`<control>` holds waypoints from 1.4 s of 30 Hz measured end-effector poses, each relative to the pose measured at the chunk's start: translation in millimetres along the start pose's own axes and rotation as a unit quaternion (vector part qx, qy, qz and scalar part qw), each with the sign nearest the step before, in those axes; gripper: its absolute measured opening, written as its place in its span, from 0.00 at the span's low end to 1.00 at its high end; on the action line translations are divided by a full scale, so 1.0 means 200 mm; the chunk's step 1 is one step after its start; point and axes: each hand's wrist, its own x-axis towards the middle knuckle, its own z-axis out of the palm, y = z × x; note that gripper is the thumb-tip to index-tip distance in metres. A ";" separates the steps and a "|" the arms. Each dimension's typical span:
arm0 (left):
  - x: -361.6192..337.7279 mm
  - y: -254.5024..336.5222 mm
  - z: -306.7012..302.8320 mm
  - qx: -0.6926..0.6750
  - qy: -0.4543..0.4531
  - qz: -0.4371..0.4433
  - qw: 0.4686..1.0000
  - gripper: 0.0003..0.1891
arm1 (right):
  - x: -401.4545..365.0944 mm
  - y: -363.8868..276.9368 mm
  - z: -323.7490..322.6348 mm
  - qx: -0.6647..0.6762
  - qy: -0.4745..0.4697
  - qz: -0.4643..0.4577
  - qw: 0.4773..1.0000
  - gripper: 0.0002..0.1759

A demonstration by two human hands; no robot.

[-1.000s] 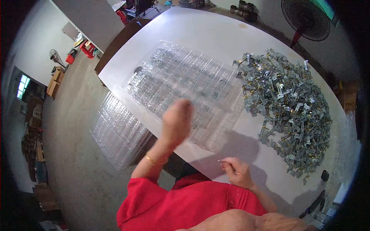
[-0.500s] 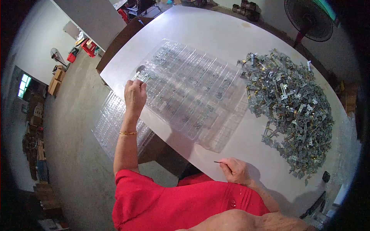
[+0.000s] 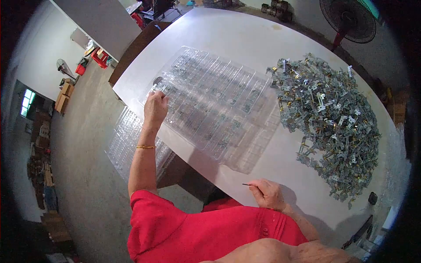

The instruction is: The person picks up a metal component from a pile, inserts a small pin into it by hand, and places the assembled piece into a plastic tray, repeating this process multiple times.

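Your left hand [image 3: 155,108] has swung out from over the middle of the clear tray [image 3: 206,103] and now sits at its left end, and there it stays, with hardly a shift over the last half second. So the action is down at that end, right by the small parts in the compartments. Your fingertips are bunched close there; whether they have closed on a part, I cannot tell.

Over on the other side, your right hand [image 3: 268,195] is holding its place low above the counter [image 3: 219,26], finger and thumb together on a thin dark piece [image 3: 246,184] that pokes out toward the tray. The tray lies flat with parts in many of its compartments, and the heap of metal parts [image 3: 333,118] is to its right, apart from both hands. More clear trays [image 3: 125,140] sit below the counter's left edge.
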 end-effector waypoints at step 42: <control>-0.74 1.70 0.27 -0.183 -0.203 0.486 0.830 0.16 | -0.13 0.13 0.08 0.029 0.012 -0.079 0.996 0.08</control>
